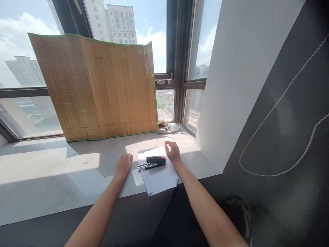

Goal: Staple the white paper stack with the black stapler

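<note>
A black stapler (155, 162) with a red-orange patch at its right end lies on a stack of white paper (160, 180). Its jaw is spread, with a silver metal part sticking out to the left. Left of the paper, my left hand (124, 165) rests on the sill with its fingers curled closed; a tiny dark bit shows at the fingertips, too small to name. My right hand (173, 152) is over the paper's far right edge, just beyond the stapler and apart from it. Its thumb and fingers are bent with a gap between them. Small dark specks lie on the paper near it.
A bamboo mat (108, 89) with green edging leans against the window behind the pale sill (51, 178). Stacked plates (168, 127) stand in the corner. A white wall (231, 68) rises at right, with a looped beaded cord (272, 175) beyond it.
</note>
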### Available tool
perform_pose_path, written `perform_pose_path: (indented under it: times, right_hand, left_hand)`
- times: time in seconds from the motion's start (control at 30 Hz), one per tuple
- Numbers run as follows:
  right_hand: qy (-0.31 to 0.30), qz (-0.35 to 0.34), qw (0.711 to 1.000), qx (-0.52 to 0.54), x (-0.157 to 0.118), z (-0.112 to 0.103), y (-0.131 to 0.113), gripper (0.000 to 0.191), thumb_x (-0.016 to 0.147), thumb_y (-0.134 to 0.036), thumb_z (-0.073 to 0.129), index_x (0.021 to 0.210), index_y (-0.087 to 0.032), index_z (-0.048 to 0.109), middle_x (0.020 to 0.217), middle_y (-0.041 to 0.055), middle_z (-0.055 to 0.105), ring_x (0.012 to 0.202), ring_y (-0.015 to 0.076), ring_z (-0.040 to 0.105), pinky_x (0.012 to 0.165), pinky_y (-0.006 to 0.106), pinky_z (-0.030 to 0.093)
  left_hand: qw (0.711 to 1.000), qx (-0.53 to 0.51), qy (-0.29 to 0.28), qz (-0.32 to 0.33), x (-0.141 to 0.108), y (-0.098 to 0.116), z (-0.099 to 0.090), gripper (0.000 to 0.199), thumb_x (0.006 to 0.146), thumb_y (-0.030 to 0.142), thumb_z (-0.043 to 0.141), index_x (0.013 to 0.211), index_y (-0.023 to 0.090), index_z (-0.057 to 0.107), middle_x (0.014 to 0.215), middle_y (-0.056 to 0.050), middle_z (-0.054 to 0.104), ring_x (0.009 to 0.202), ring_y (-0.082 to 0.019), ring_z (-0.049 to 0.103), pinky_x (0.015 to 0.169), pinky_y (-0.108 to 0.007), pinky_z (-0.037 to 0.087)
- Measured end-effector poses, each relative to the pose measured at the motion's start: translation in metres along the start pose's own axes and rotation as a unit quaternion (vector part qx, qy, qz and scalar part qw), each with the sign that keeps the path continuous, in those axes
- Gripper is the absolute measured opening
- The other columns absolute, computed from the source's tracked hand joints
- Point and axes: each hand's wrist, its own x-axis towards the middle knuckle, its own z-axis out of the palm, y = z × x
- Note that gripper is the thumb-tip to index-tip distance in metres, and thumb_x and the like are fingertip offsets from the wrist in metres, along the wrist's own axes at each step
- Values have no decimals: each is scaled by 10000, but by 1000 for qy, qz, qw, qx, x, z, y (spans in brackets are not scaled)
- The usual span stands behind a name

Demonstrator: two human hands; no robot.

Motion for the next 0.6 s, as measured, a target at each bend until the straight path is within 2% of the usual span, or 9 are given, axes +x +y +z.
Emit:
perform_pose_path:
  times: [0.07,0.13,0.23,0.33,0.43,0.5,0.6]
  right_hand:
    - [-31,-57,995,80,-7,4,-19,208,1003,-265,529,1102,-250,711,1279,66,735,1272,243,589,1081,407,464]
    - [-90,-74,987,107,-15,10,-37,237,1014,-382,579,1171,-264,710,1286,60,730,1245,240,605,1056,401,474]
    - [-182,-87,979,31,-25,18,-56,357,943,-477,714,1231,-266,706,1180,73,738,1110,248,646,964,383,480]
    - [-224,-97,966,-82,-30,22,-63,364,850,-413,828,1165,-259,729,1046,66,732,1001,245,643,871,344,447]
    - [-232,-107,961,-107,-31,21,-63,301,844,-335,834,1119,-257,740,1011,53,729,957,226,634,807,309,412]
    - [-235,-124,958,-109,-30,20,-62,231,859,-308,820,1070,-247,747,988,46,734,945,222,632,788,305,402]
    - [-227,-152,953,-129,-31,22,-63,176,865,-264,808,1024,-231,742,976,47,738,946,226,630,794,312,403]
  left_hand:
    - [1000,3,9,-8,-5,3,-3,280,973,168,455,804,200,675,849,-100,698,787,-238,638,650,-299,367]
    - [1000,-12,25,-10,-6,5,-5,249,960,152,464,887,195,699,883,-106,707,840,-255,656,658,-298,385]
    - [996,-58,65,9,-9,9,-8,294,939,126,465,1070,177,723,997,-126,720,904,-268,681,717,-310,459]
    - [984,-116,124,50,-17,15,-12,313,971,165,458,1120,163,733,1040,-136,711,928,-269,691,802,-340,517]
    - [973,-152,153,81,-27,23,-16,288,1004,231,477,1058,171,753,1012,-128,712,919,-257,686,837,-350,533]
    - [968,-177,145,107,-32,28,-18,285,1018,260,486,1042,188,760,1034,-125,725,936,-249,689,856,-342,538]
    - [958,-224,103,145,-35,33,-18,296,1029,273,480,1105,214,760,1083,-108,753,956,-236,705,874,-325,545]
